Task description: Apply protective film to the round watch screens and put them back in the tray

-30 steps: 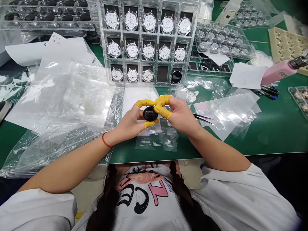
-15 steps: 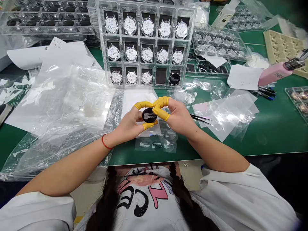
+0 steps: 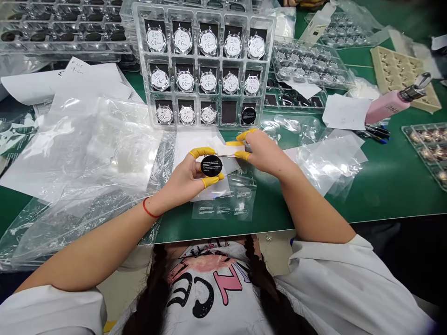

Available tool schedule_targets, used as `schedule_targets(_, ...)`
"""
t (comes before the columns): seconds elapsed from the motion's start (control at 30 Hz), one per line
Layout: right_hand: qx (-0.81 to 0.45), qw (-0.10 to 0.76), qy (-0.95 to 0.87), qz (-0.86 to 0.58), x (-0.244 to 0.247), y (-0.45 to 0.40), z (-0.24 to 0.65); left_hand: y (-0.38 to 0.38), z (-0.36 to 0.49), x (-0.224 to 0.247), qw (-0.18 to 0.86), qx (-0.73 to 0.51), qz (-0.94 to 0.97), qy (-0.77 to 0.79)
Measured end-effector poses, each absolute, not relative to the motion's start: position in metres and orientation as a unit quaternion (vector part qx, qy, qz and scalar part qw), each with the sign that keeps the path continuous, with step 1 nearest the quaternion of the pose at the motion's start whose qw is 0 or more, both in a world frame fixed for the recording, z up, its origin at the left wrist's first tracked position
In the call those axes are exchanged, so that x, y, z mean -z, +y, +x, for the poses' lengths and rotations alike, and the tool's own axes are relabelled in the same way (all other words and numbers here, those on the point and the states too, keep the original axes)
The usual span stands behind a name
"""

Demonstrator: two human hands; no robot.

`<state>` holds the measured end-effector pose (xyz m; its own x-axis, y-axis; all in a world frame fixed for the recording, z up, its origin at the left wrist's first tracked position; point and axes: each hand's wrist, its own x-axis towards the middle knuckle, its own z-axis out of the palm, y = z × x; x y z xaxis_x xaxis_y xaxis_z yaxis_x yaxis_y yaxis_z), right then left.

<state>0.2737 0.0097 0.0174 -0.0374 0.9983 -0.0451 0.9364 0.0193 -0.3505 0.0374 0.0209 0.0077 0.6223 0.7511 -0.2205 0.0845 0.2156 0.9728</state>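
Observation:
My left hand (image 3: pixel 185 174), in yellow finger cots, is closed around the edge of a round watch head (image 3: pixel 211 166). Its black face, printed with small white text, is turned toward me. To the right, my right hand (image 3: pixel 260 151), also in yellow finger cots, pinches a small white cloth or paper piece (image 3: pixel 228 150) beside the watch head. Whether that piece touches the watch head I cannot tell. Below both hands lies a clear sheet of round printed films (image 3: pixel 223 211). Behind them stands a clear tray (image 3: pixel 206 58) of watch heads, mostly backs outward, with one pocket (image 3: pixel 229 112) showing only black lining.
Crumpled clear plastic (image 3: pixel 122 139) and white papers (image 3: pixel 38 153) cover the left side. Stacked trays (image 3: pixel 63 46) stand behind them. On the right are a pink bottle (image 3: pixel 387 107), pens (image 3: pixel 379 134), a beige compartment tray (image 3: pixel 401 74) and loose plastic sheets (image 3: pixel 331 163).
My right hand has moved away from the watch head's upper edge to the right, and the white piece now shows in its fingers. My left hand keeps hold of the watch head.

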Motion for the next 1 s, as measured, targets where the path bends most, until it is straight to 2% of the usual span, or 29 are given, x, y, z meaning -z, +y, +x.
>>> schedule_targets(0.07,-0.150,0.071,-0.706,-0.688,-0.011,0.014,0.278,0.021,0.037,-0.007,0.692,-0.239,0.581,0.356)
schedule_targets(0.33,-0.125,0.057,-0.692,-0.709,-0.015,0.013,0.268,0.021,0.036,-0.004,0.683,-0.252,0.584,0.359)
schedule_targets(0.63,-0.162,0.187,-0.681,-0.689,-0.023,0.014,0.270,0.020,0.035,-0.005,0.683,-0.239,0.591,0.357)
schedule_targets(0.7,-0.167,0.170,-0.658,-0.715,-0.022,0.014,0.267,0.020,0.034,-0.005,0.684,-0.239,0.593,0.351)
schedule_targets(0.83,-0.146,0.066,-0.659,-0.735,-0.019,0.016,0.265,0.019,0.034,-0.005,0.683,-0.236,0.595,0.353)
schedule_targets(0.87,-0.144,0.067,-0.664,-0.730,-0.019,0.015,0.265,0.019,0.034,-0.006,0.682,-0.236,0.595,0.354)
schedule_targets(0.93,-0.140,0.142,-0.667,-0.718,-0.022,0.011,0.264,0.018,0.034,-0.007,0.680,-0.234,0.596,0.357)
schedule_targets(1.0,-0.142,0.269,-0.661,-0.687,-0.030,0.002,0.258,0.019,0.034,-0.007,0.677,-0.235,0.601,0.354)
